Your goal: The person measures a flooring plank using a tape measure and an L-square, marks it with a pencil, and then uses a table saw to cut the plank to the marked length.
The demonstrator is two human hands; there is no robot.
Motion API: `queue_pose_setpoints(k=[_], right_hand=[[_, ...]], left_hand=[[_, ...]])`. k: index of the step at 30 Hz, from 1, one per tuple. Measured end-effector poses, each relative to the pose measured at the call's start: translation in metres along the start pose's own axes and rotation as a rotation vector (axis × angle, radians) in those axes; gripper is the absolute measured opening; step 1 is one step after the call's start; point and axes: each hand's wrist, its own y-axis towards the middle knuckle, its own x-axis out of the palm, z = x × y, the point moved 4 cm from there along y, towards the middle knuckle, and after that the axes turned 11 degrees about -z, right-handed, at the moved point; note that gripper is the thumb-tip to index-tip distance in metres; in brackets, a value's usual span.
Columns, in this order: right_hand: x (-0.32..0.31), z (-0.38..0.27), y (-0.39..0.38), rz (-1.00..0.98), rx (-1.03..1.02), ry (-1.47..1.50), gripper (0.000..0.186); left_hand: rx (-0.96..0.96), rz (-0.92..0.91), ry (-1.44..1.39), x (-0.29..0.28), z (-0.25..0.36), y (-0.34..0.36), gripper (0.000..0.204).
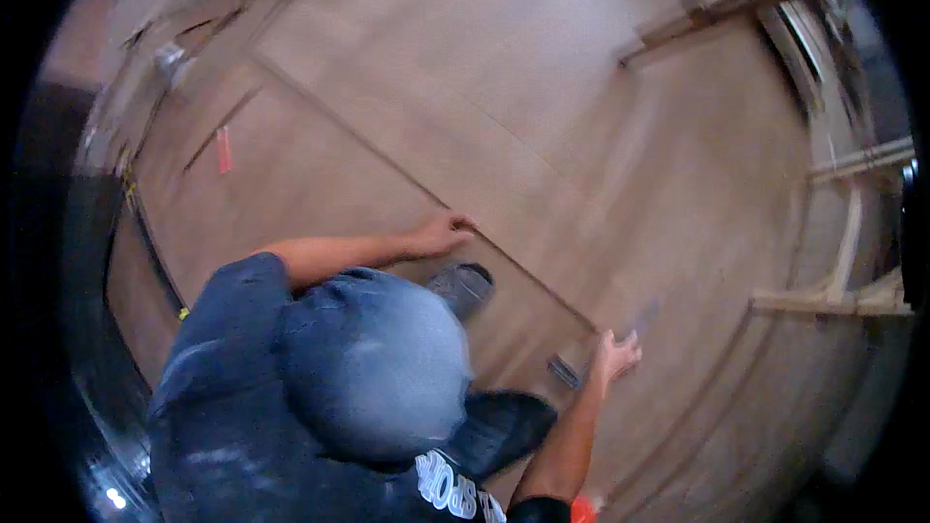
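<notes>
Left hand (441,236) and right hand (614,358) reach down to a thin dark line (533,277) along the brown floor (678,232); whether it is a loose strip or a joint cannot be told. Its long axis is diagonal, from far left past the left fingertips to the right hand, nearer the person. The left fingers curl loosely; the right fingers are partly spread beside a blurred greyish patch. Blur hides whether either grips anything. Just left of the right wrist lies a small dark block (564,371); nearer the person are a grey shoe (461,291) and a raised knee (378,368). Farther left lies a red-orange strip (225,150); wooden framing (833,306) stands well to the right.
</notes>
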Motion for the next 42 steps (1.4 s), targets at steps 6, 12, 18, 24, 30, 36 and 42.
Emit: queue_pose_setpoints(k=[6, 12, 18, 24, 30, 36, 42], right_hand=[[0.112, -0.007, 0.107, -0.083, -0.376, 0.278, 0.064], [0.086, -0.017, 0.113, -0.351, 0.095, 0.421, 0.073], [0.023, -0.069, 0.027, -0.655, 0.113, 0.737, 0.068], [0.021, -0.066, 0.013, -0.711, 0.183, 0.927, 0.066], [0.023, -0.047, 0.019, -0.589, -0.092, 0.829, 0.057], [-0.012, -0.008, 0.057, 0.185, -0.844, 0.165, 0.038], [-0.123, -0.007, 0.035, -0.073, -1.372, 0.418, 0.045]], left_hand=[[-0.277, 0.434, -0.580, -0.084, -0.084, 0.000, 0.029], [-0.189, 0.637, -0.988, -0.127, -0.116, 0.025, 0.029], [-0.316, 0.647, -0.975, -0.152, -0.083, 0.004, 0.035], [-0.226, 0.535, -1.166, -0.163, -0.097, 0.020, 0.032], [0.068, 0.589, -1.333, -0.187, -0.071, 0.021, 0.039], [0.044, 0.607, -1.104, -0.180, -0.016, -0.042, 0.029], [0.420, 0.243, -1.264, -0.151, 0.005, -0.138, 0.030]])
